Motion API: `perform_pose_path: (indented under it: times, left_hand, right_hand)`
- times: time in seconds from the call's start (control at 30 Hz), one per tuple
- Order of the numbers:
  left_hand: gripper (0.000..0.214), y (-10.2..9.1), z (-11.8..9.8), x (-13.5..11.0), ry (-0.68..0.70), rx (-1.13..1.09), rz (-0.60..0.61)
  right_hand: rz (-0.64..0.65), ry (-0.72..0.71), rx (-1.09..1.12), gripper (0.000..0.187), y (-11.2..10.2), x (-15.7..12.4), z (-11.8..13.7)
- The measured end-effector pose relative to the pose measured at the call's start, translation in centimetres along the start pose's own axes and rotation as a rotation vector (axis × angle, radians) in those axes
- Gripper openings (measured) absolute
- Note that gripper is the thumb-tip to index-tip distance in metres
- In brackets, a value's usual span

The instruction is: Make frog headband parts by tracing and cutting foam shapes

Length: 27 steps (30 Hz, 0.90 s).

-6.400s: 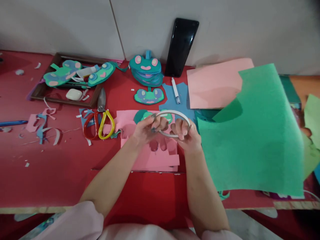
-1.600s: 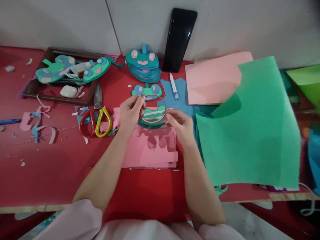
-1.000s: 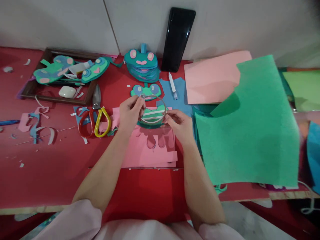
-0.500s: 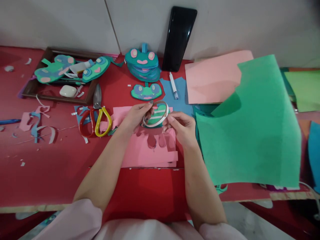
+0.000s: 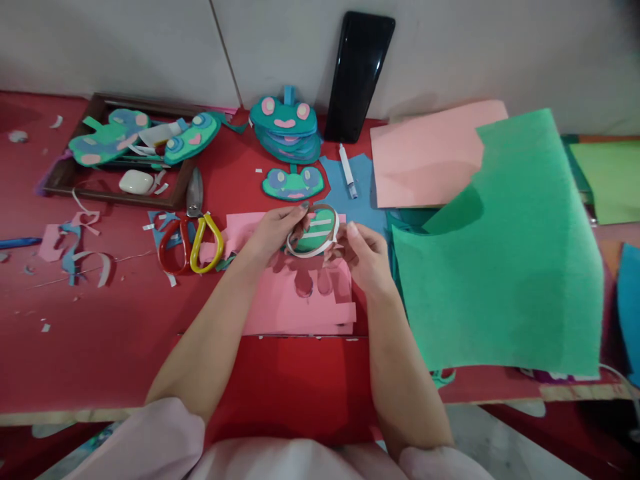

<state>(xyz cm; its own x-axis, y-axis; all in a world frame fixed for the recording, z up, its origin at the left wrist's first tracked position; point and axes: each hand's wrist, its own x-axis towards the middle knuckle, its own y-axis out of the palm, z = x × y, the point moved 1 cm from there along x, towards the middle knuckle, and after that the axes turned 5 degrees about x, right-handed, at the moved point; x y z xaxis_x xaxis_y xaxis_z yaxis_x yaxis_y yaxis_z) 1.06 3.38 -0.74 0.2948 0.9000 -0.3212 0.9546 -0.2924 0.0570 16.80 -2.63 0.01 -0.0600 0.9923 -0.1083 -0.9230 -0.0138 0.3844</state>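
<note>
Both hands hold a thin white roll of tape (image 5: 314, 250) over a pink foam sheet (image 5: 295, 293) with cut-out holes. My left hand (image 5: 275, 230) pinches the ring's left side, fingers closed. At the ring's right side my right hand (image 5: 367, 257) grips it with curled fingers. Inside the ring shows a green foam piece (image 5: 315, 230) with two white strips across it.
Red-and-yellow scissors (image 5: 193, 233) lie left of my hands. A stack of teal frog faces (image 5: 286, 130), a black phone (image 5: 357, 73) against the wall, a white pen (image 5: 347, 172) and a brown tray (image 5: 117, 160) sit behind. Large green (image 5: 505, 253) and pink (image 5: 425, 157) sheets lie to the right.
The tape ring has come down from in front of the frog face to just above the green piece, and both hands have drawn closer together around it.
</note>
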Motion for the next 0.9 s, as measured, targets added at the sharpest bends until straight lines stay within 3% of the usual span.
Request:
perform_pose_path:
  times: [0.23,0.4,0.53,0.77,0.9]
  left_hand:
    - [0.039,0.1,0.1,0.0,0.09,0.027,-0.06]
    - [0.038,0.0,0.1,0.2,0.135,-0.011,-0.134]
    - [0.036,0.1,-0.1,0.2,0.117,-0.013,-0.134]
    - [0.026,0.3,0.1,0.1,0.104,-0.077,0.055]
    - [0.021,0.2,0.1,0.0,0.109,-0.093,0.138]
  right_hand:
    - [0.082,0.012,-0.005,0.022,0.1,0.0,0.0]
    - [0.039,-0.009,-0.01,0.025,0.5,0.2,-0.1]
    - [-0.073,-0.037,-0.01,0.029,0.5,0.6,-0.4]
    - [-0.271,-0.008,-0.016,0.032,-0.8,1.1,-0.1]
    - [-0.304,0.003,0.038,0.031,-1.1,1.2,0.0]
